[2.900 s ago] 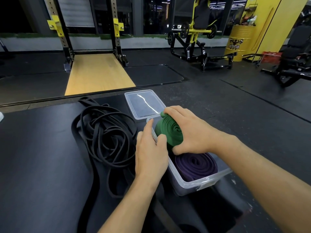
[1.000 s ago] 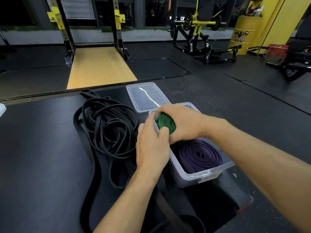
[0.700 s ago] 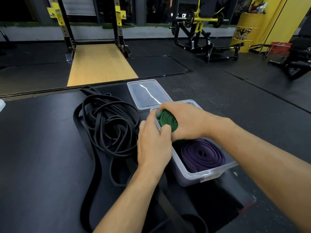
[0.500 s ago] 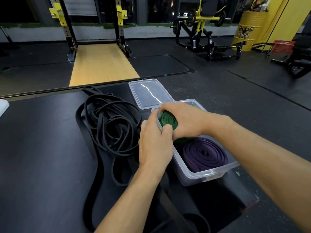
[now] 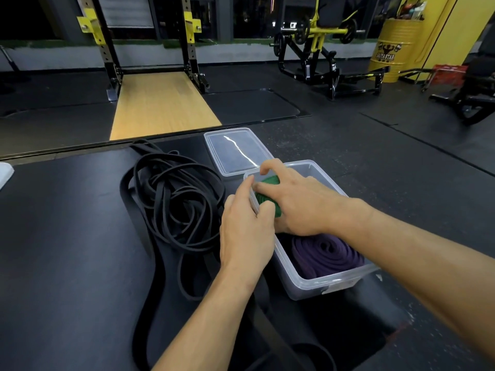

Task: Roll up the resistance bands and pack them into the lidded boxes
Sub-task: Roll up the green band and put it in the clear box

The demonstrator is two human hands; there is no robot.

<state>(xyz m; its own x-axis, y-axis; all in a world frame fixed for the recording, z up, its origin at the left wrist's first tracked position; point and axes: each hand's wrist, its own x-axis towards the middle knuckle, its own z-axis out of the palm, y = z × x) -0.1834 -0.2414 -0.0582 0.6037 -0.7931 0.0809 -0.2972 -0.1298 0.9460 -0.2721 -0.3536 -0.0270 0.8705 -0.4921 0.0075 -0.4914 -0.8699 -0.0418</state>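
A clear plastic box (image 5: pixel 334 283) sits on the black mat. A rolled purple band (image 5: pixel 326 253) lies in its near end. A rolled green band (image 5: pixel 269 182) sits low in the far end, mostly hidden. My right hand (image 5: pixel 300 207) lies over the green roll with its palm pressing on it and the index finger lifted. My left hand (image 5: pixel 246 231) is at the box's left wall, thumb by the rim and forefinger on the green roll. The clear lid (image 5: pixel 235 148) lies flat just beyond the box.
A tangled pile of black bands (image 5: pixel 174 199) lies left of the box, with a wide black band trailing toward me. A wooden platform (image 5: pixel 160 103) with a rack, a yellow weight machine (image 5: pixel 318 49) and a yellow barrel (image 5: pixel 393 46) stand beyond the mat.
The green roll has gone from above the box rim down into the far end. My right hand has flattened over it and its index finger has lifted. My left hand stays at the wall.
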